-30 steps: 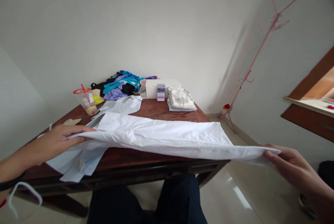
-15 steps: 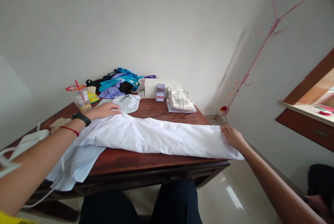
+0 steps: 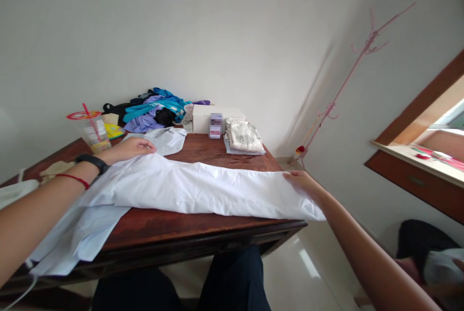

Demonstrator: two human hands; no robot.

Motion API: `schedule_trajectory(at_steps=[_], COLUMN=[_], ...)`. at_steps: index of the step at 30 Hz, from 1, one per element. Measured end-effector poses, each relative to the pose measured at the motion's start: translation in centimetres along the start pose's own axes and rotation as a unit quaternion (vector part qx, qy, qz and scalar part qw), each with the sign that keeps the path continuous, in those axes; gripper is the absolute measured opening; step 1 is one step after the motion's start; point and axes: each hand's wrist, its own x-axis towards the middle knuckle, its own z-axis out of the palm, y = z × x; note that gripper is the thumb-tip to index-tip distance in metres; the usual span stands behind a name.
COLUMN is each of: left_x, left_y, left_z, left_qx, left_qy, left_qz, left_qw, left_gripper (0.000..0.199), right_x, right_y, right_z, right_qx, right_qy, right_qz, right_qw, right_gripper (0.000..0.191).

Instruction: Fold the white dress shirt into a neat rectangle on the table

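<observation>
A white garment (image 3: 217,190) lies stretched across the dark wooden table (image 3: 152,231), its right end reaching the table's right edge. My left hand (image 3: 134,149) rests at the garment's upper left, its fingers curled together; whether cloth is between them is hard to see. At the right end, my right hand (image 3: 300,183) grips the garment with the thumb on top and the fingers partly hidden. The garment's left part hangs over the front edge.
Behind lie piled blue and purple clothes (image 3: 155,110), a white box (image 3: 201,120) and folded clothes (image 3: 246,137). A plastic cup (image 3: 94,134) with a straw stands at the left. A pink coat rack (image 3: 344,84) leans at the right; a person's arm (image 3: 409,267) shows lower right.
The camera view has shifted, so the table and objects sit farther left. My left fingers have curled in from the garment's upper edge. My right hand remains at the right end.
</observation>
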Motion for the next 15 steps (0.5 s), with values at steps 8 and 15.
schedule_trajectory(at_steps=[8,15], left_x=[-0.7,-1.5], left_y=[0.4,3.2], left_z=[2.8,4.1], left_qx=[0.066,0.299], left_qy=[-0.068,0.002], left_qz=[-0.004,-0.035], left_qw=[0.995,0.954], left_gripper=[0.072,0.044], right_x=[-0.7,0.3], right_y=[1.0,0.2], right_z=[0.9,1.2], right_qx=[-0.125,-0.284], right_qy=[0.111,0.116], right_qz=[-0.023,-0.008], right_qw=[0.986,0.952], right_gripper=[0.037,0.028])
